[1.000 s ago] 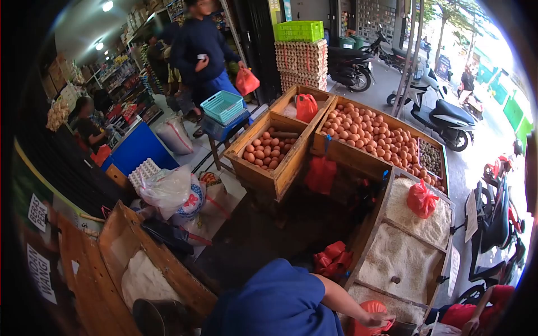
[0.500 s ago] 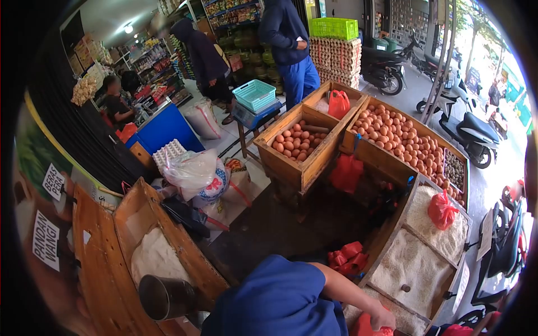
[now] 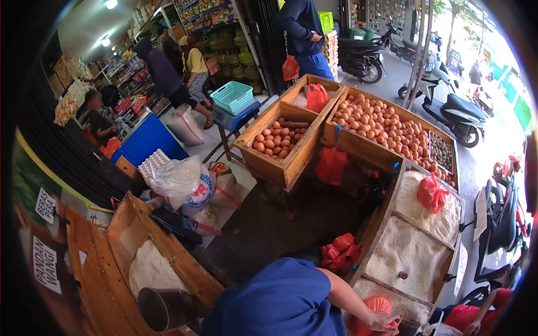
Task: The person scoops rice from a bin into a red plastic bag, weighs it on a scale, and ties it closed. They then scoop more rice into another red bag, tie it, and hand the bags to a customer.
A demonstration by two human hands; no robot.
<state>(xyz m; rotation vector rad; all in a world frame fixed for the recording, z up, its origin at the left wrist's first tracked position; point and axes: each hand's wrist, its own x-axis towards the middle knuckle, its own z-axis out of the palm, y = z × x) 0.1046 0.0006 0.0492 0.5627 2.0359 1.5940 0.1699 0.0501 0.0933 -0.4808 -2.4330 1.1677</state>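
My right hand (image 3: 385, 321), at the lower right, has its fingers closed on the top of a red plastic bag (image 3: 376, 306). The bag is rounded and sits at the near end of the rice bin (image 3: 404, 255), whose compartments hold pale grains. My blue-sleeved shoulder hides part of the bottom of the view. My left hand does not show. Another tied red plastic bag (image 3: 432, 193) rests on the grain in the far compartment. At the lower left a metal measuring can (image 3: 162, 309) lies tilted by a wooden bin holding white grain (image 3: 157, 267).
Brown eggs (image 3: 386, 126) fill a wooden crate ahead, and more eggs (image 3: 277, 139) lie in a smaller box. A turquoise basket (image 3: 232, 96) stands on a scale. Red bags (image 3: 341, 252) hang by the bin. Another person's hand (image 3: 473, 328) shows at lower right. Sacks (image 3: 190, 187) stand left.
My right hand remains at the red bag, and more of the bag shows. The view has shifted slightly. A person in yellow now shows at the back, and a standing person's red bag is visible.
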